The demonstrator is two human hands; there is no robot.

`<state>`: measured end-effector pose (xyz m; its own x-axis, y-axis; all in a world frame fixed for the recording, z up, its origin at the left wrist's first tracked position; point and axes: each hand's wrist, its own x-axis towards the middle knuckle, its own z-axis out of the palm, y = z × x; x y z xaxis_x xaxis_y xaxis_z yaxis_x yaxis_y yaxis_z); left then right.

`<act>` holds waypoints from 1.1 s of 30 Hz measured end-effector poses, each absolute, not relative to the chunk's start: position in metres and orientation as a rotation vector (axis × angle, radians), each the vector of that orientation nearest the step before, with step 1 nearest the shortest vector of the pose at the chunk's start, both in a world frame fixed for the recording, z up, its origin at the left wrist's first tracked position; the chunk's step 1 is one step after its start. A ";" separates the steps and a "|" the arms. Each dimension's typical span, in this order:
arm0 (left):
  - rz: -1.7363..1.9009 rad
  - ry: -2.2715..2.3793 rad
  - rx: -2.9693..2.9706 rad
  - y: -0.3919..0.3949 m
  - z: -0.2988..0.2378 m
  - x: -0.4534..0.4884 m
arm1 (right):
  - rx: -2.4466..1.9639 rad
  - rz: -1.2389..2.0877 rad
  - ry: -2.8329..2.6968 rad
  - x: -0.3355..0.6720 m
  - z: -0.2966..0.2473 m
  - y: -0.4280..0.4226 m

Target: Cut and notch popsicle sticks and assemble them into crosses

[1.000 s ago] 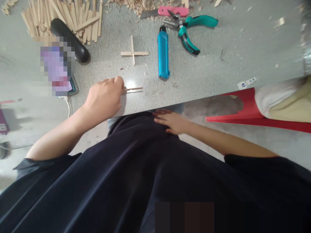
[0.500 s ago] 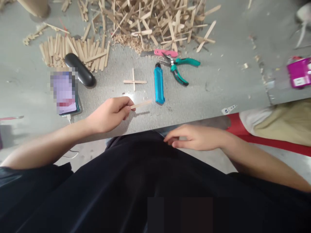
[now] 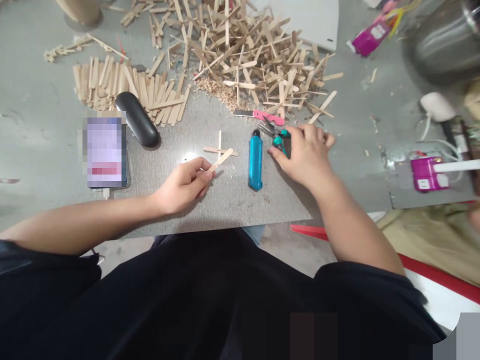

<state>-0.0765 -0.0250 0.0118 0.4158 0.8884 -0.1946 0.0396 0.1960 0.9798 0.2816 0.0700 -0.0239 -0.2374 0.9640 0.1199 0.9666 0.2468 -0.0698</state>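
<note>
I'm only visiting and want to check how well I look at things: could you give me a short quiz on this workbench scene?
1. True or false: the left hand is empty.
2. Which thing does the right hand cover? A the phone, B the teal pliers, C the black case.
3. What lies on the table between the two hands?
Key: 1 false, its fingers pinch a wooden stick. 2 B. 3 the blue cutter.
</note>
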 end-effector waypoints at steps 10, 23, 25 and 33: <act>0.860 0.958 1.058 -0.029 0.002 -0.076 | -1.799 -0.041 -2.364 0.279 -0.005 0.075; 1.057 0.944 0.915 -0.031 -0.003 -0.071 | -1.146 0.296 -2.474 0.198 0.019 0.061; 1.044 0.948 0.941 -0.032 -0.001 -0.071 | -1.126 0.369 -2.468 0.196 0.019 0.051; 1.005 0.988 1.020 -0.036 0.000 -0.070 | -1.154 0.576 -2.512 0.201 0.029 0.036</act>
